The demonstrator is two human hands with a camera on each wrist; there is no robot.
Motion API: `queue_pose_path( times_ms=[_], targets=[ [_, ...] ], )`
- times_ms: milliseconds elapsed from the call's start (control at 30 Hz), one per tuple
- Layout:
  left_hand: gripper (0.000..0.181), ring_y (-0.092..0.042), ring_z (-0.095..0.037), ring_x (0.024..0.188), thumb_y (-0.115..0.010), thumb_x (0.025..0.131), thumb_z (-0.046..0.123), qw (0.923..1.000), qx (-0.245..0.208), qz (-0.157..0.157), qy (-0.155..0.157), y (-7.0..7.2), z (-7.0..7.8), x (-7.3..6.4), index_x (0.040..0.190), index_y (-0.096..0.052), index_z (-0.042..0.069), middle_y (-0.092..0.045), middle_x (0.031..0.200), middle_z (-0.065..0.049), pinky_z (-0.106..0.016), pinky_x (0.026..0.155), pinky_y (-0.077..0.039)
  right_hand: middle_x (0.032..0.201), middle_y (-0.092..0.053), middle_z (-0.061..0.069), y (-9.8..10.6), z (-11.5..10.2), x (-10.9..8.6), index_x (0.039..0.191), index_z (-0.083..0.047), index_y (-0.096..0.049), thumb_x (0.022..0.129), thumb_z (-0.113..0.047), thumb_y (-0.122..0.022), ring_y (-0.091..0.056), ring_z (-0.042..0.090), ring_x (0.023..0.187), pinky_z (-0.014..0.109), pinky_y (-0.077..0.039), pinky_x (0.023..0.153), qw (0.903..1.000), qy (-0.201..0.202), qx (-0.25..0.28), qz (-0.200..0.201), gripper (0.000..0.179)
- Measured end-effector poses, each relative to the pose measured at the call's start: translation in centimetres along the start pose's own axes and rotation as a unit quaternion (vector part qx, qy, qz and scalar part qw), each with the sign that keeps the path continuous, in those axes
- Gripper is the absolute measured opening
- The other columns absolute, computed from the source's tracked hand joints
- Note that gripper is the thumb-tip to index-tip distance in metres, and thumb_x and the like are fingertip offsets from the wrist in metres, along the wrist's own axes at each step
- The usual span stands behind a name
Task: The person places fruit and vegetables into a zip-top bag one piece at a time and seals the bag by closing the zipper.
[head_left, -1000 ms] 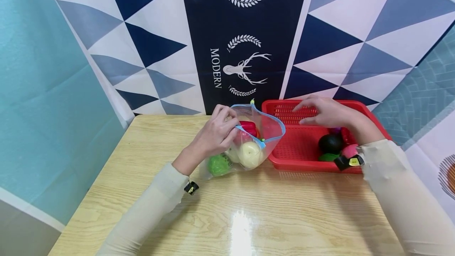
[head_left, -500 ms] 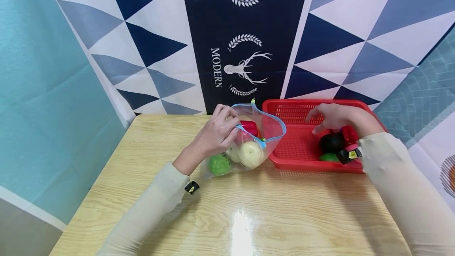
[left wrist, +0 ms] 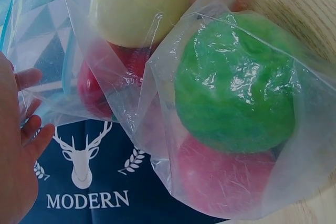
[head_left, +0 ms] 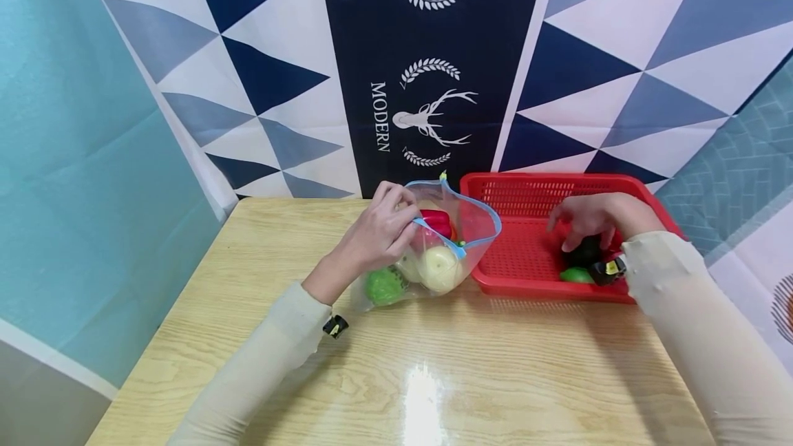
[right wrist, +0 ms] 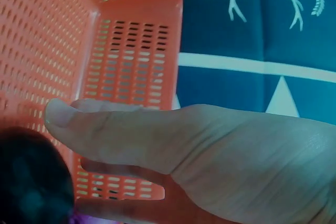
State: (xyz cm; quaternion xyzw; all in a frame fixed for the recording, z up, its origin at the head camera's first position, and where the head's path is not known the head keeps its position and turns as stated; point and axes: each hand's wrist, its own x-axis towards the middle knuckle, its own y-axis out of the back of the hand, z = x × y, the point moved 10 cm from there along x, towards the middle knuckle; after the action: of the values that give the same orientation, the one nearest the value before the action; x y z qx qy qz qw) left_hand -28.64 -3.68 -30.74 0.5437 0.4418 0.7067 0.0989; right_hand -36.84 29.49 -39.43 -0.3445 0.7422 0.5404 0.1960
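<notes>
My left hand [head_left: 385, 226] pinches the blue-edged rim of a clear zip bag [head_left: 480, 219], whose mouth gapes to the right. Inside the bag lie a pale round fruit [head_left: 440, 268], a red pepper [head_left: 436, 223] and a bumpy green ball-shaped piece [head_left: 384, 286]. The left wrist view also shows a pink piece [left wrist: 226, 179] beneath the green one. Over the right part of a red basket [head_left: 526, 287], my right hand [head_left: 597, 215] reaches down with fingers spread. Its fingertips are right at a dark, smooth, round avocado-like piece [head_left: 582, 253], partly covered by the hand.
A green piece [head_left: 576, 275] lies near the basket's front wall, with a bit of purple [right wrist: 97, 219] beside the dark piece. Wooden table [head_left: 372, 377] extends in front of bag and basket. A patterned cloth [head_left: 421, 47] hangs behind them.
My right hand has moved right and down into the basket, from above its middle to the dark round piece. My left hand keeps its hold on the bag.
</notes>
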Motion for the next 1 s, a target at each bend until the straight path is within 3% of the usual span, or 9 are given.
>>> queue_pose_path(
  times_ms=[200, 500, 1000],
  targets=[
    [0.018, -0.059, -0.037, 0.114, -0.056, 0.104, 0.009, 1.0000, 0.001, 0.004, -0.004, 0.1, 0.1, 0.0, 0.090, -0.067, 0.006, -0.067, 0.112, -0.017, -0.049, 0.106, -0.052, 0.150, -0.043, 0.042, -0.6, 0.8, 0.4, 0.146, 0.003, -0.059, 0.100, -0.007, -0.078, -0.055, 0.056, 0.130, 0.063, -0.069, 0.091, 0.9998, 0.015, -0.008, -0.008, 0.051],
    [0.018, -0.058, -0.037, 0.114, -0.055, 0.104, 0.009, 1.0000, -0.004, 0.003, 0.000, -0.1, 0.1, -0.1, 0.089, -0.066, 0.006, -0.067, 0.112, -0.017, -0.049, 0.106, -0.053, 0.141, -0.056, 0.035, -0.9, 1.4, 0.5, 0.141, 0.004, -0.065, 0.096, 0.001, -0.080, -0.062, 0.039, 0.118, 0.055, -0.069, 0.093, 0.9996, 0.028, -0.007, 0.002, 0.048],
    [0.018, -0.058, -0.037, 0.114, -0.055, 0.104, 0.010, 1.0000, 0.000, 0.001, -0.001, 0.0, 0.3, 0.0, 0.090, -0.066, 0.006, -0.067, 0.113, -0.017, -0.049, 0.106, -0.052, 0.142, -0.054, 0.036, -0.6, 1.5, 0.4, 0.138, 0.003, -0.064, 0.095, 0.001, -0.081, -0.062, 0.041, 0.117, 0.053, -0.070, 0.088, 0.9993, 0.030, 0.003, 0.023, 0.046]
  ],
)
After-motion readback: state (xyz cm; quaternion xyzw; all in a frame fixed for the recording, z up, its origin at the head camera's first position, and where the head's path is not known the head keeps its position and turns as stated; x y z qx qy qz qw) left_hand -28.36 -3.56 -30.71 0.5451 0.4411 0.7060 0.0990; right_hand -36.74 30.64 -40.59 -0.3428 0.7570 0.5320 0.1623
